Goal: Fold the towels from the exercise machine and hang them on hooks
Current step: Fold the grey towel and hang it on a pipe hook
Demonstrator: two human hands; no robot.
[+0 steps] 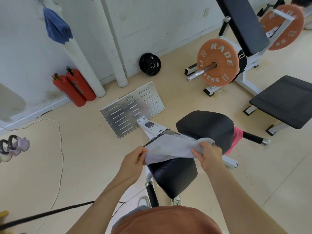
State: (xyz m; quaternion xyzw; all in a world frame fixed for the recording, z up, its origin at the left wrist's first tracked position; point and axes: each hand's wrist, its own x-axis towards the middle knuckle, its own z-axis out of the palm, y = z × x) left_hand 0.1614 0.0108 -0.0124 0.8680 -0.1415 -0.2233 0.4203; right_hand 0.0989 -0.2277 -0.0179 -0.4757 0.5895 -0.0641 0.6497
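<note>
On the far left, two small purple weights (pixel 14 146) sit on the floor. A blue towel (pixel 57 26) hangs high on the white wall. Below it, two red fire extinguishers (pixel 74 88) stand against the wall. A black weight plate (pixel 150 64) leans on the wall farther along. A shiny metal foot plate (pixel 131 108) with slots lies on the floor.

In the middle, the left hand (pixel 133 161) pinches the left end of a grey towel (pixel 172 147) between thumb and fingers. The towel is stretched out in the air just above the black seat (pixel 173 176) of the exercise machine. The right hand (pixel 209 155) has its fingers curled tight round the towel's other end.

A pink towel (pixel 237 137) hangs by the machine's handle, behind the black back pad (pixel 207 125). An orange weight plate (pixel 217 62) sits on a bar farther right. A black bench (pixel 285 102) stands at the right edge.
</note>
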